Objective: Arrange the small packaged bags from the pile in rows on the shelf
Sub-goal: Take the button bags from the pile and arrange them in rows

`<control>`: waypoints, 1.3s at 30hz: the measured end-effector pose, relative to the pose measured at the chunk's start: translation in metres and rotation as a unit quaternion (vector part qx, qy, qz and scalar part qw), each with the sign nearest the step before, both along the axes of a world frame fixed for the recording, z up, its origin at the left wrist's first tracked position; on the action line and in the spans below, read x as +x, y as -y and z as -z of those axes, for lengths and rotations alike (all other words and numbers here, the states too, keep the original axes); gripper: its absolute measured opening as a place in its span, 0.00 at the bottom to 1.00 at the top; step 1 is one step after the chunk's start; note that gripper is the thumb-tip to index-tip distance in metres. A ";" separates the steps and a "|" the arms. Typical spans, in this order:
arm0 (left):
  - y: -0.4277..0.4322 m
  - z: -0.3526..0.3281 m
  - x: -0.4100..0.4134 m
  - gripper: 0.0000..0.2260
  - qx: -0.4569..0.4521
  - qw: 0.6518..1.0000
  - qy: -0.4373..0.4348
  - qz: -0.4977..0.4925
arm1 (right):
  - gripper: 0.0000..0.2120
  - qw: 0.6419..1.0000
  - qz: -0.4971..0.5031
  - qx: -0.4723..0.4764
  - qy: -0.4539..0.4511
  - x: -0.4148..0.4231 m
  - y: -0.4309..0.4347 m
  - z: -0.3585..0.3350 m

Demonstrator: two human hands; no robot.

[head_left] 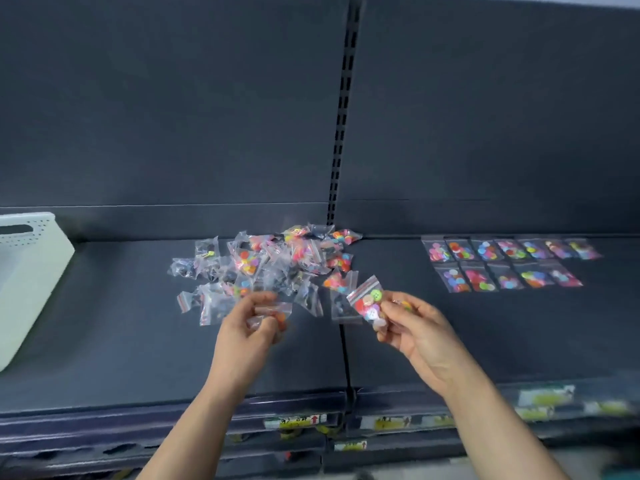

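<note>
A loose pile of small clear bags (266, 268) filled with coloured buttons lies in the middle of the dark shelf (138, 323). To the right, two neat rows of bags (509, 263) lie flat. My left hand (249, 323) pinches a clear bag with orange buttons (273, 311) at the pile's near edge. Just right of the pile, above the shelf, my right hand (412, 327) grips a bag with red, green and white buttons (369, 301).
A white perforated basket (27, 271) stands at the shelf's left end. A slotted upright (341, 133) divides the dark back panel. Price labels (298, 422) run along the shelf's front edge, with lower shelves below.
</note>
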State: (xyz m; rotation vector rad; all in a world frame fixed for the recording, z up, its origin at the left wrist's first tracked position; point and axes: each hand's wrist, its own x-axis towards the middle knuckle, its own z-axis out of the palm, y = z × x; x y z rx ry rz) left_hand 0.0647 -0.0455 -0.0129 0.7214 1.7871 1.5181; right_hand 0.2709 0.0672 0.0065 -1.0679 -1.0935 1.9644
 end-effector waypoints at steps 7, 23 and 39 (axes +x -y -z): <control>-0.047 -0.015 0.084 0.10 -0.001 0.985 0.036 0.170 | 0.08 0.997 0.077 0.013 -0.015 0.077 0.014 -0.004; -0.160 -0.025 0.323 0.10 -0.015 0.962 0.059 0.267 | 0.09 0.998 0.044 0.012 0.031 0.302 -0.079 -0.011; -0.256 -0.011 0.384 0.11 -0.049 0.967 0.036 0.248 | 0.08 0.994 0.025 -0.009 0.108 0.370 -0.184 0.002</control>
